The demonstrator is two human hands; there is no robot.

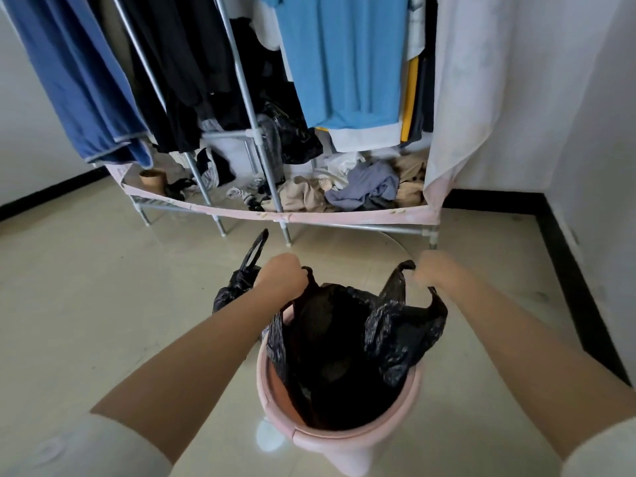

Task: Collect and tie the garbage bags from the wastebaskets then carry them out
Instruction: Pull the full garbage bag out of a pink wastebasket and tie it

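A pink wastebasket (347, 437) stands on the floor right below me. A black garbage bag (395, 332) sits in it with its mouth pulled up and open. My left hand (280, 275) is shut on the bag's left handle. My right hand (435, 271) is shut on the right handle, and both hands hold the edges above the rim. A second black garbage bag (237, 284), tied at the top with its loops sticking up, rests on the floor just behind my left hand. What is inside the open bag is too dark to make out.
A metal-framed clothes rack (265, 160) with hanging blue and black garments stands just ahead. Crumpled clothes (361, 191) lie on its bottom shelf. A white wall (592, 132) with black skirting closes the right side. Beige tiled floor (103, 287) spreads to the left.
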